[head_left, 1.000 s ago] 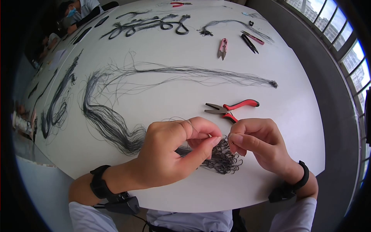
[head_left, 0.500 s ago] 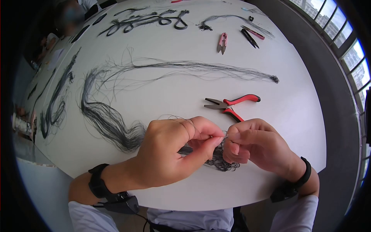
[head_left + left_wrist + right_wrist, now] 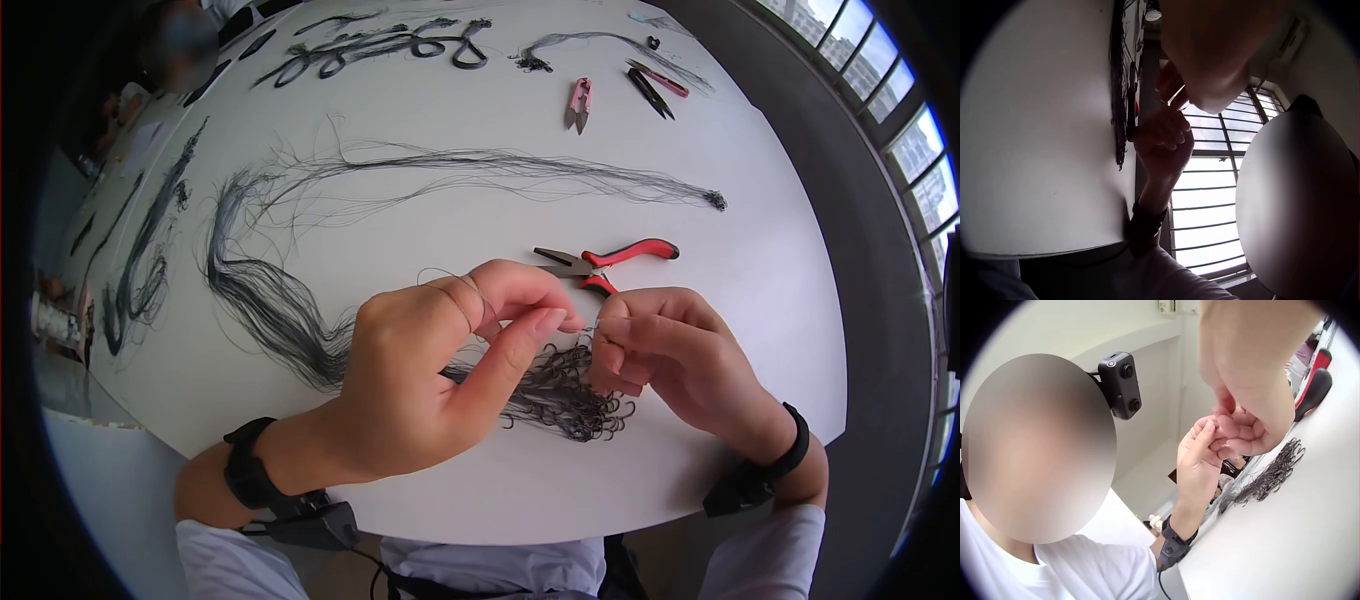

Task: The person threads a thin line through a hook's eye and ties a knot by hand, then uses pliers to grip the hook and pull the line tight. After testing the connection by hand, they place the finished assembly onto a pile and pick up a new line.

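In the head view my left hand (image 3: pixel 430 370) holds a thin dark fishing line (image 3: pixel 462 292), looped over the back of its fingers, with thumb and forefinger near the tips of the other hand. My right hand (image 3: pixel 680 345) pinches a small fish hook (image 3: pixel 589 328), mostly hidden by the fingertips. Beneath both hands lies a bundle of dark fish hooks (image 3: pixel 580 405) on the table, its lines (image 3: pixel 270 300) trailing away to the left. The right wrist view shows the same hook bundle (image 3: pixel 1272 472) beside the meeting fingertips.
Red-handled pliers (image 3: pixel 625 258) lie just beyond the right hand. Farther off are pink thread snips (image 3: pixel 579 106), black snips (image 3: pixel 650 94) and several more line bundles (image 3: pixel 390 48). A long strand bundle (image 3: pixel 500 162) crosses mid-table. Another person (image 3: pixel 180 45) sits at the far left.
Both hands have risen slightly away from the table edge, the left also moving a little left. Its thumb has shifted back from the forefinger tip, and more of the hook bundle shows.
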`<action>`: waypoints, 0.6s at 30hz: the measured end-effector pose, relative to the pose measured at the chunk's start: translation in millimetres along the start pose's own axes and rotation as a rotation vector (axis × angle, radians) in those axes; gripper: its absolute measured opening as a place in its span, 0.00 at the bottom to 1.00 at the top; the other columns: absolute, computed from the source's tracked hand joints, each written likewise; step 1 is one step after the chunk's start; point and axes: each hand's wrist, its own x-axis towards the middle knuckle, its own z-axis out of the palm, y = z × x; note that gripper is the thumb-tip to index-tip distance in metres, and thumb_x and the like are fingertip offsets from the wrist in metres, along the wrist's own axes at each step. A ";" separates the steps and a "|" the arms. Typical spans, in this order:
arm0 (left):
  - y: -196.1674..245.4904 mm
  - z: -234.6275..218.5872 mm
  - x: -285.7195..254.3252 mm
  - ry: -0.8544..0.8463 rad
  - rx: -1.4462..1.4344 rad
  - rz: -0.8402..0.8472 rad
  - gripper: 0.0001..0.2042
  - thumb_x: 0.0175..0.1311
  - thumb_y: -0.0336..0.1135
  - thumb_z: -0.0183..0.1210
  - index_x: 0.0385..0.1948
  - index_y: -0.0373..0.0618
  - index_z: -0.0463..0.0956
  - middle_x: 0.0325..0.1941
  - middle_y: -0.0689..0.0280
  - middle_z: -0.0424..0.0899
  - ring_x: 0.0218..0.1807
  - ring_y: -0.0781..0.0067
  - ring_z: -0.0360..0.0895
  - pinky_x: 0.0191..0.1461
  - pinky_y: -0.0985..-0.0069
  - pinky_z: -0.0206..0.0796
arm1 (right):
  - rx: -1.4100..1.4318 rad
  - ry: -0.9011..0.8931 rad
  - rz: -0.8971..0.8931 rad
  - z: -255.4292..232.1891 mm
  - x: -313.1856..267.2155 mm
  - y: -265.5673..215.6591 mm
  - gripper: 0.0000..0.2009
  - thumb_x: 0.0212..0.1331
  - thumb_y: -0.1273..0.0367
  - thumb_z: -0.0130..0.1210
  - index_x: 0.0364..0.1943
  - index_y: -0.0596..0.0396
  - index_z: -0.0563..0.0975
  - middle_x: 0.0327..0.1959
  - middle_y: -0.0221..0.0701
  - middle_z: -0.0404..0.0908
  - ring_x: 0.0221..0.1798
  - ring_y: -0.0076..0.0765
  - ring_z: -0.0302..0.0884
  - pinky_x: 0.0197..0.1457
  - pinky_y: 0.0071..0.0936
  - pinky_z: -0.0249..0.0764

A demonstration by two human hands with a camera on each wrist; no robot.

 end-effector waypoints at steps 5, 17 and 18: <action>12.9 -16.9 18.1 0.081 -0.671 -0.503 0.20 0.71 0.42 0.31 0.35 0.37 0.70 0.30 0.52 0.82 0.37 0.60 0.82 0.33 0.75 0.73 | -0.446 0.146 -0.237 -16.2 7.9 -6.1 0.11 0.61 0.69 0.47 0.24 0.61 0.73 0.21 0.26 0.72 0.24 0.18 0.62 0.30 0.18 0.61; -41.7 -50.7 32.6 0.309 -0.911 -0.447 0.19 0.70 0.39 0.37 0.56 0.37 0.61 0.61 0.47 0.63 0.64 0.61 0.62 0.65 0.73 0.58 | -1.047 0.497 -0.731 -60.7 15.0 -37.2 0.07 0.57 0.73 0.49 0.25 0.62 0.74 0.20 0.28 0.74 0.23 0.19 0.65 0.28 0.19 0.62; -43.5 -56.6 34.8 0.345 -0.930 -0.374 0.19 0.70 0.39 0.37 0.58 0.38 0.59 0.65 0.47 0.58 0.67 0.60 0.57 0.68 0.73 0.54 | -1.044 0.525 -0.757 -70.0 16.4 -39.9 0.08 0.57 0.72 0.49 0.25 0.62 0.75 0.20 0.27 0.74 0.23 0.19 0.64 0.28 0.19 0.62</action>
